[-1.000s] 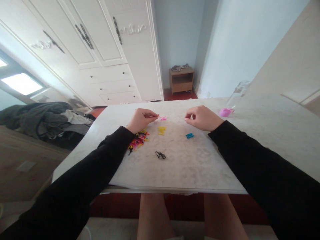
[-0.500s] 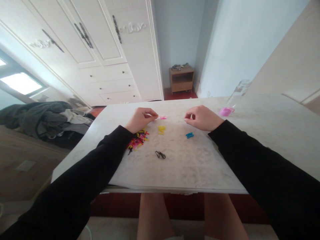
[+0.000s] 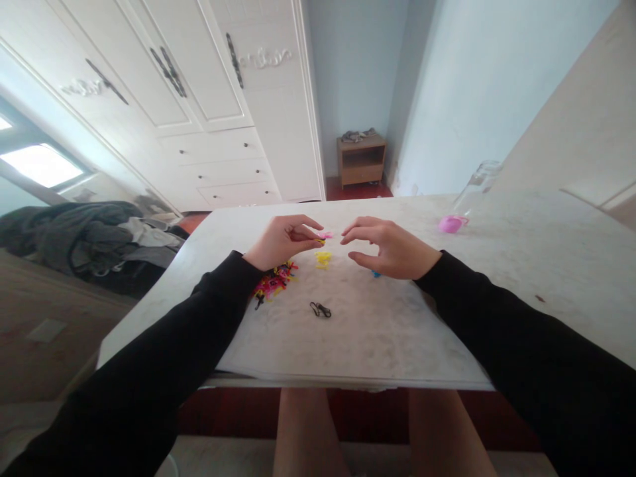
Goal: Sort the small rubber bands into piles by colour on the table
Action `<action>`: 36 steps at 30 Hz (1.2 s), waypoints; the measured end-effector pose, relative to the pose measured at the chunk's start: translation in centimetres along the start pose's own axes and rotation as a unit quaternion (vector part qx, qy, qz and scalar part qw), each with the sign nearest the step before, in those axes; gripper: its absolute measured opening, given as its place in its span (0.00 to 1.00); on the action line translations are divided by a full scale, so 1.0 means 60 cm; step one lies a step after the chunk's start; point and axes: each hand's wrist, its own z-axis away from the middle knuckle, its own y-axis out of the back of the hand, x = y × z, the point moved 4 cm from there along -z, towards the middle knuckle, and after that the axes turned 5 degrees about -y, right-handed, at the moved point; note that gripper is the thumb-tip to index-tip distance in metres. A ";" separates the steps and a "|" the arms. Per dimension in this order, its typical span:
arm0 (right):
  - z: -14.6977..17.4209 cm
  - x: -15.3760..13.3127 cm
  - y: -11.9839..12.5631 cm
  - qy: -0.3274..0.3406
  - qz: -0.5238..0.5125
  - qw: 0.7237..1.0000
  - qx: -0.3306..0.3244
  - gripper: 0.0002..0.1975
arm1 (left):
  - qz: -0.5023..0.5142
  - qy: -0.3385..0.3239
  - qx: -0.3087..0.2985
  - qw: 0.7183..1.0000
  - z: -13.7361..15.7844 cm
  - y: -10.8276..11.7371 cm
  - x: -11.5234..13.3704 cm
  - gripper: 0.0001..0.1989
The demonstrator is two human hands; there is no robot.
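Pinched between the thumb and fingers of my left hand are small yellow and dark pieces that look like elastic bands. My right hand faces it across a gap, fingers and thumb apart, holding nothing. Just past the left fingertips lies a small pink group. Yellow bands lie between the hands, nearer to me. A mixed pile of coloured bands sits under my left wrist, partly covered. Black looped bands lie closest to the front edge. Blue bands are mostly hidden beneath my right hand.
A clear bottle and a pink object stand at the back right of the white table. Dark clothes are heaped left of the table. Behind are a white wardrobe and a small wooden cabinet.
My right hand has moved left toward my left hand, and its fingers have spread. It now covers most of the blue bands. Yellow and dark pieces now show at my left fingertips.
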 end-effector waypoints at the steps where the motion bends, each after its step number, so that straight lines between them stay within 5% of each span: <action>1: 0.001 -0.006 -0.005 0.017 -0.007 1.000 -0.006 0.13 | 0.008 -0.002 -0.009 1.000 0.001 -0.003 0.001 0.25; 11: 0.001 -0.019 -0.032 0.041 -0.035 0.998 -0.032 0.20 | 0.042 0.013 -0.023 0.999 0.003 -0.011 0.007 0.21; 26: -0.002 -0.022 -0.022 -0.006 -0.033 0.999 -0.026 0.08 | 0.016 0.004 -0.002 1.000 -0.001 -0.005 0.004 0.18; 36: 0.007 -0.086 -0.050 0.031 -0.251 0.953 -0.169 0.06 | 0.013 0.003 -0.026 1.000 -0.003 -0.005 -0.002 0.06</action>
